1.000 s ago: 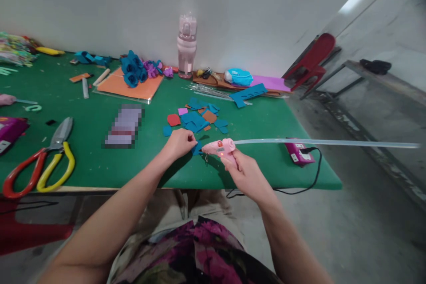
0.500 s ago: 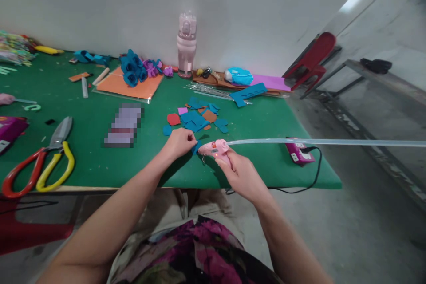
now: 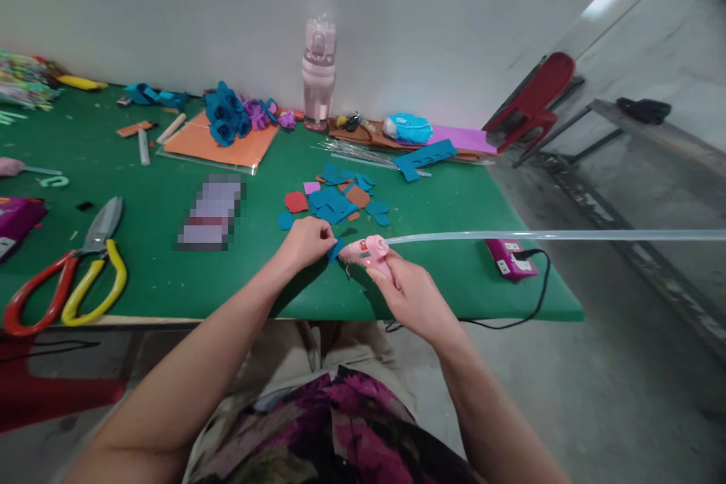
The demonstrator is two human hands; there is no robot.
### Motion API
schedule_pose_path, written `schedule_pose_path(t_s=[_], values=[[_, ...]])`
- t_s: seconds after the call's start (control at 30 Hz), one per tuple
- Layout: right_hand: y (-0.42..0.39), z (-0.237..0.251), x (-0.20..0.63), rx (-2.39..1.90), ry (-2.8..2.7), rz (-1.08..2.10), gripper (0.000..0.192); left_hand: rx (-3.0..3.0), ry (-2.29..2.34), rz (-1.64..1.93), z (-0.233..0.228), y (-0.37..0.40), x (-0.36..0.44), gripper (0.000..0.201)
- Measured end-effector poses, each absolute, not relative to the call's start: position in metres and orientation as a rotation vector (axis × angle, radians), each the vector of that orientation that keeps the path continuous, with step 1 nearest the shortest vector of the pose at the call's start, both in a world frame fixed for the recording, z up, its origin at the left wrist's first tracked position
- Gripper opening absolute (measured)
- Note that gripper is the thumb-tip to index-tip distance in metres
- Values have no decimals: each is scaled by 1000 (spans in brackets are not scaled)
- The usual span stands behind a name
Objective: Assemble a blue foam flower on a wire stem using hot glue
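Glue gun (image 3: 366,251) in the right hand (image 3: 413,295), blue piece (image 3: 334,251) in the left hand (image 3: 309,243)

Two bare hands meet over a green table (image 3: 227,287), seen from above. The left hand is narrowed to a pinch, thumb and fingers together on the blue piece, which pokes out at the fingertips toward the right hand. The right hand is wrapped around the grip of the pink glue gun, its tip pointing left at the blue piece; whether tip and piece touch is too small to tell. A long, clear glue stick (image 3: 482,235) runs out of the gun's back, passing above and to the right of the right hand.

The step in hand looks like putting glue on the blue piece. Going on from here seems to call for a steady pinch, a small, careful squeeze of the gun, and fingertips kept off the hot tip.

Just beyond the left hand lie scraps (image 3: 329,204) in blue, brown, red and pink. Farther off, beyond and to the left of that hand, blue flowers (image 3: 225,115) rest on an orange sheet (image 3: 198,142). Well to its left are scissors (image 3: 94,261), one handle red, one yellow. To the right of the right hand sits a purple power strip (image 3: 511,261).

No writing can be read: marks on the gun and on a blue packet (image 3: 409,128) beyond the hands are too small, and a phone-like slab (image 3: 211,212) left of the left hand is pixelated.
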State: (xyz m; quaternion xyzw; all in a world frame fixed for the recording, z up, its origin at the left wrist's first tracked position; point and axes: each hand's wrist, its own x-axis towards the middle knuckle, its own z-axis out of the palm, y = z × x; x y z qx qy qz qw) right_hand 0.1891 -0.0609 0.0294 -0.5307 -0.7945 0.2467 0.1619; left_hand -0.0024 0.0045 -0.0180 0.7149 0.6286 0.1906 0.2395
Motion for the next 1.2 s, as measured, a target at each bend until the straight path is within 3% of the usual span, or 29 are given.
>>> schedule_pose_path(t_s=[0.53, 0.7, 0.97, 1.2], values=[[-59, 32, 194, -1566, -2299, 600, 25, 1978, 1731, 508, -21, 6, -3, 16], [-56, 32, 207, -1553, -2095, 744, 31, 1968, 1732, 516, -21, 5, -4, 15], [-56, 31, 233, -1514, -1604, 1291, 29, 1947, 1704, 542, -21, 5, -4, 16], [-27, 11, 264, -1547, -1376, 1276, 35, 1812, 1630, 641, -19, 3, -9, 16]])
